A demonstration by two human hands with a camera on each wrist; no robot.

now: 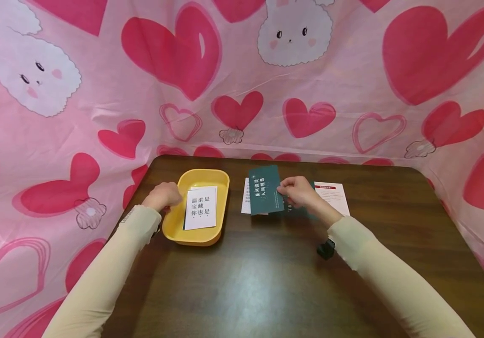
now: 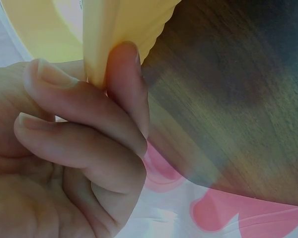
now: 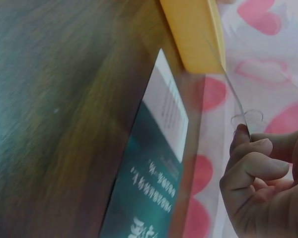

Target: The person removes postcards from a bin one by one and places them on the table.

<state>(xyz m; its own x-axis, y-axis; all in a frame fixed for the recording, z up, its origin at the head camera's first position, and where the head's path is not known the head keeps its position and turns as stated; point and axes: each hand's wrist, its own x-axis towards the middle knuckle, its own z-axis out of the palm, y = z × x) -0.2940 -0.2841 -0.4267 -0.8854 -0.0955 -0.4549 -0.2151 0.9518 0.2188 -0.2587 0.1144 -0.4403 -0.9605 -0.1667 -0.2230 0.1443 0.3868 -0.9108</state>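
Observation:
My left hand [image 1: 163, 196] grips the left rim of a yellow plastic tray [image 1: 201, 174]; in the left wrist view the fingers [image 2: 89, 109] curl about its wall. Inside the tray lies a white card [image 1: 201, 206] with black characters, a dark edge showing beneath it. My right hand [image 1: 302, 191] pinches a dark green card [image 1: 266, 195] with white characters by its right edge, raised above the table. That card appears nearly edge-on in the right wrist view. Below it, a white card [image 1: 245, 199] and another green card [image 3: 144, 168] lie on the table, partly hidden in the head view.
A white card with a red strip [image 1: 334, 195] lies on the brown wooden table [image 1: 242, 281], right of the green cards. Pink cloth [image 1: 242, 75] with hearts and rabbits hangs behind and at the sides. A black device [image 1: 325, 249] sits at my right wrist.

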